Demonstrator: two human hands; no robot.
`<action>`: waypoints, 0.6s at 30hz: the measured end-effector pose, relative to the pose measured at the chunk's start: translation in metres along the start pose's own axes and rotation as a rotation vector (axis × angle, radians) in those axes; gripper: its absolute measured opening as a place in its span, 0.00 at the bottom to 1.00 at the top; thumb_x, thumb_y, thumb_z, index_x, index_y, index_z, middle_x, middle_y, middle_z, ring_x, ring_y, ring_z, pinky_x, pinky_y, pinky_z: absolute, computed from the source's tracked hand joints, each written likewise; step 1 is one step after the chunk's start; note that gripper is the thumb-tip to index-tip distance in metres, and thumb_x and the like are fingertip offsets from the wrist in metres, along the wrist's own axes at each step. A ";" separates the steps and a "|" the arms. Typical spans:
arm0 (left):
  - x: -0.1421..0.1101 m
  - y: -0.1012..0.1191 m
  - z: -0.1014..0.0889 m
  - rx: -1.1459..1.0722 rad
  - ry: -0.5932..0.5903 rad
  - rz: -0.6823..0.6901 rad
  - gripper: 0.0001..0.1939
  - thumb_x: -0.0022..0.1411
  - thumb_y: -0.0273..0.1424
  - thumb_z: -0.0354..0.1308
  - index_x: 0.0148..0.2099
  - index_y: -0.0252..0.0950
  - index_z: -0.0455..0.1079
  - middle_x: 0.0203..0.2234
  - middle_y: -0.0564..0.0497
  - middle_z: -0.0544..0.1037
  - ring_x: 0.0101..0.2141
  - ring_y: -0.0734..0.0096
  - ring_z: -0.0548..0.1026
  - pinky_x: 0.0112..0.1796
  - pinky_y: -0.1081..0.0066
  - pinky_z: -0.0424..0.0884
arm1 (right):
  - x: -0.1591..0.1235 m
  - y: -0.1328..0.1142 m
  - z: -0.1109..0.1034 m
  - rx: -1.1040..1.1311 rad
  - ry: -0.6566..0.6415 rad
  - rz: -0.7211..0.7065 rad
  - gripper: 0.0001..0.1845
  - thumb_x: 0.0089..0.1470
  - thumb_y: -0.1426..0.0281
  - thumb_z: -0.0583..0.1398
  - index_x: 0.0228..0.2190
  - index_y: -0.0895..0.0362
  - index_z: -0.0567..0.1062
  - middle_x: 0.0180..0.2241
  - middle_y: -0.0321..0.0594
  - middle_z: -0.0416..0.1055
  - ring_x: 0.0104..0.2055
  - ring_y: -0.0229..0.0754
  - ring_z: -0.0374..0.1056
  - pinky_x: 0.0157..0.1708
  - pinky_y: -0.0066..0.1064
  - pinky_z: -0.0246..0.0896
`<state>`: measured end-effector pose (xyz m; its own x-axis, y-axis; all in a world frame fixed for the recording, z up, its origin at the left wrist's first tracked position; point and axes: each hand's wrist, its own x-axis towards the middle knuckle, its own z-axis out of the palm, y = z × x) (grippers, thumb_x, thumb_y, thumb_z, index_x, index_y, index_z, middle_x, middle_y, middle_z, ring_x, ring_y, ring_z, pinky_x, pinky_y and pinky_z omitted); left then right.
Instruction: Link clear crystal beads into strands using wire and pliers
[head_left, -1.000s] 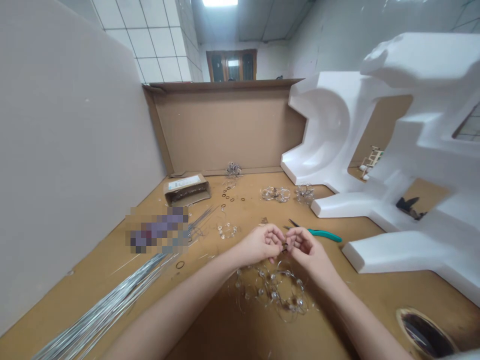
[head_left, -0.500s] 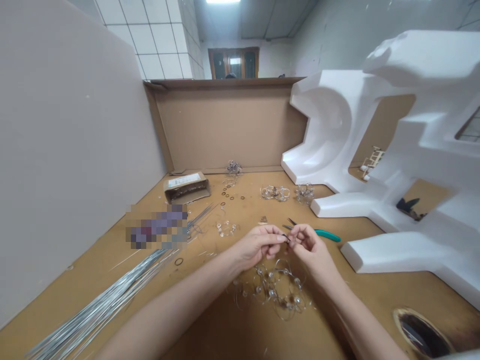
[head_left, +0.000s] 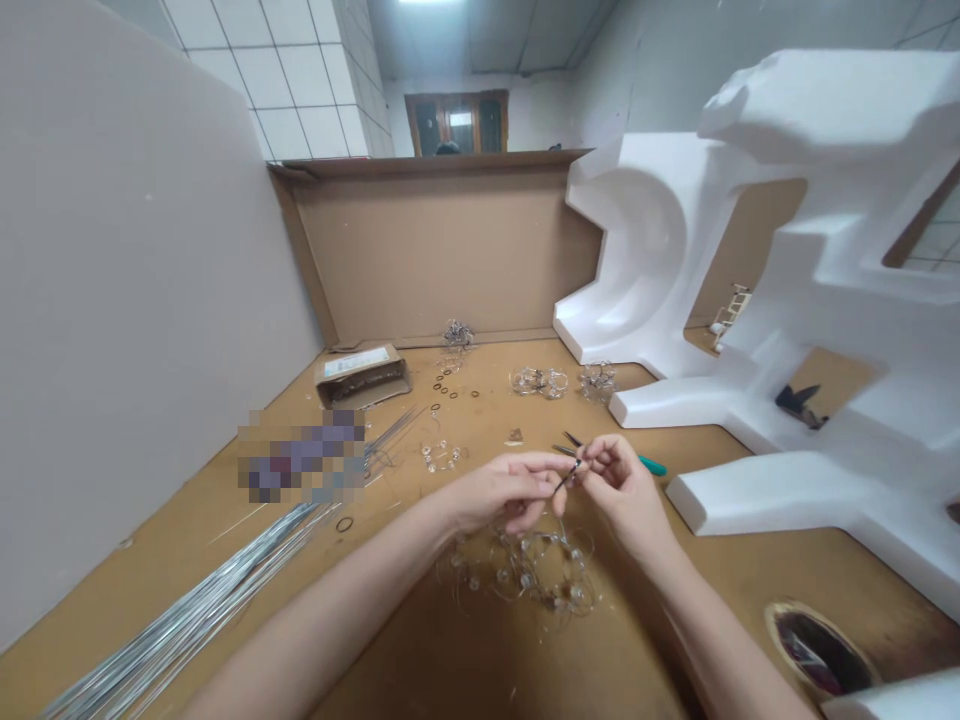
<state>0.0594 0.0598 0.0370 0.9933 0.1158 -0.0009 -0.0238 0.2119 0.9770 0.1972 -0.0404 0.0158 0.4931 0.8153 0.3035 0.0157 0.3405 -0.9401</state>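
Observation:
Between my two hands is a small dark ring [head_left: 566,478], seen nearly edge-on. My left hand [head_left: 502,490] pinches its lower end, with the other fingers curled beneath. The fingertips of my right hand [head_left: 619,480] are closed on its upper end, where a small shiny bit shows. Just below the hands lies a tangle of wire loops with clear beads [head_left: 551,570]. Green-handled pliers [head_left: 652,466] rest behind my right hand, which partly hides them.
A bundle of silvery wires [head_left: 202,605] lies at the left, near an open small cardboard box [head_left: 364,377]. Several dark rings [head_left: 444,390] and beaded wire pieces [head_left: 538,382] sit farther back. White foam packing [head_left: 750,400] stands on the right. A round hole [head_left: 821,650] is at lower right.
The dark ring shows more fully between my fingers now, tilted up toward the right. My left fingers have spread somewhat. The whole view has shifted slightly.

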 end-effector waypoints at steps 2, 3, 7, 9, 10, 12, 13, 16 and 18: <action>-0.003 0.005 0.000 0.139 -0.050 -0.001 0.22 0.59 0.31 0.51 0.56 0.37 0.60 0.33 0.49 0.73 0.14 0.85 0.65 0.19 0.77 0.59 | 0.000 0.001 -0.004 -0.004 -0.044 0.016 0.13 0.41 0.68 0.63 0.27 0.53 0.62 0.27 0.32 0.64 0.27 0.34 0.62 0.30 0.28 0.58; -0.004 0.007 0.000 0.205 -0.069 -0.005 0.22 0.61 0.31 0.49 0.57 0.38 0.58 0.36 0.48 0.73 0.15 0.85 0.67 0.23 0.76 0.63 | 0.000 0.001 -0.005 -0.011 -0.081 0.036 0.13 0.41 0.68 0.63 0.27 0.54 0.63 0.26 0.32 0.64 0.27 0.34 0.62 0.29 0.27 0.57; -0.012 0.015 0.007 0.486 -0.022 -0.014 0.22 0.63 0.26 0.42 0.59 0.41 0.55 0.45 0.46 0.71 0.18 0.86 0.69 0.30 0.75 0.65 | 0.000 0.003 -0.010 -0.059 -0.168 0.153 0.10 0.42 0.67 0.63 0.29 0.55 0.68 0.24 0.32 0.65 0.26 0.35 0.61 0.28 0.26 0.55; -0.015 0.017 0.010 0.640 0.041 -0.001 0.23 0.62 0.25 0.41 0.60 0.41 0.54 0.41 0.47 0.74 0.19 0.84 0.70 0.27 0.77 0.62 | 0.000 0.003 -0.010 -0.073 -0.137 0.180 0.10 0.42 0.65 0.63 0.28 0.56 0.70 0.24 0.34 0.67 0.27 0.36 0.61 0.29 0.28 0.55; -0.016 0.017 0.011 0.711 0.068 0.008 0.24 0.62 0.25 0.41 0.60 0.41 0.53 0.37 0.49 0.75 0.20 0.82 0.70 0.26 0.77 0.61 | 0.000 0.002 -0.010 -0.079 -0.114 0.188 0.10 0.41 0.64 0.63 0.28 0.56 0.72 0.24 0.34 0.67 0.27 0.36 0.61 0.30 0.28 0.56; -0.018 0.017 0.013 0.827 0.113 0.030 0.25 0.62 0.25 0.41 0.62 0.40 0.51 0.27 0.51 0.76 0.21 0.77 0.71 0.25 0.77 0.61 | 0.000 0.001 -0.008 -0.091 -0.066 0.206 0.11 0.40 0.63 0.64 0.26 0.57 0.74 0.24 0.36 0.69 0.26 0.36 0.61 0.30 0.29 0.55; -0.018 0.017 0.014 0.873 0.134 0.048 0.26 0.61 0.25 0.41 0.62 0.39 0.50 0.24 0.52 0.76 0.23 0.76 0.72 0.27 0.76 0.62 | 0.000 0.000 -0.007 -0.094 -0.042 0.213 0.11 0.39 0.63 0.64 0.25 0.57 0.75 0.23 0.36 0.69 0.26 0.36 0.60 0.29 0.30 0.55; -0.020 0.016 0.018 1.007 0.199 0.114 0.26 0.61 0.25 0.40 0.62 0.38 0.51 0.25 0.51 0.76 0.27 0.72 0.73 0.32 0.73 0.65 | -0.002 -0.002 -0.005 -0.073 0.018 0.214 0.12 0.38 0.61 0.65 0.26 0.55 0.77 0.20 0.35 0.67 0.24 0.36 0.57 0.27 0.30 0.53; -0.020 0.015 0.021 1.133 0.250 0.137 0.26 0.60 0.25 0.40 0.61 0.37 0.52 0.30 0.49 0.77 0.29 0.70 0.74 0.34 0.72 0.65 | -0.003 -0.004 -0.004 -0.043 0.051 0.237 0.14 0.36 0.61 0.66 0.27 0.55 0.78 0.19 0.34 0.67 0.23 0.35 0.55 0.25 0.30 0.52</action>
<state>0.0418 0.0400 0.0559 0.9372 0.2856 0.2004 0.1116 -0.7896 0.6034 0.1989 -0.0458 0.0184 0.5303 0.8452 0.0669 -0.0692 0.1218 -0.9901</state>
